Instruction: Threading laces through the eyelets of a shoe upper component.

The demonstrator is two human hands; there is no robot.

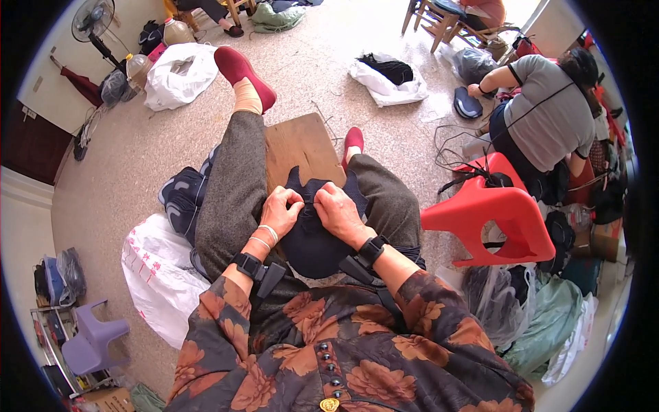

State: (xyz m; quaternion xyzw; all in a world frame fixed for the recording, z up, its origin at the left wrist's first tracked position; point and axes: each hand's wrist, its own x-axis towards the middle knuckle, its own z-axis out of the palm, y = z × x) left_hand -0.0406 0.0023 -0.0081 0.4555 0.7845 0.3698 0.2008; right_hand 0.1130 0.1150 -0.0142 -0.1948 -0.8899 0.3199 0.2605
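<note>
Between my knees, a dark navy fabric piece (312, 250) with pointed ends at the top lies across my lap, against a wooden board (300, 141). My left hand (280, 211) pinches its left part with thumb and finger. Close beside it, my right hand (335, 209) is closed on the same piece, knuckles up. Only a small gap separates the two hands. Anything finer, such as a needle or thread, is too small to make out. Both wrists wear black straps.
A red plastic stool (494, 213) lies tipped at my right, with dark cords on it. Beyond it a seated person (549, 110) handles a dark sole-shaped piece (468, 103). White sacks (182, 75) and dark bundles (185, 199) stand at left. A purple stool (95, 340) is lower left.
</note>
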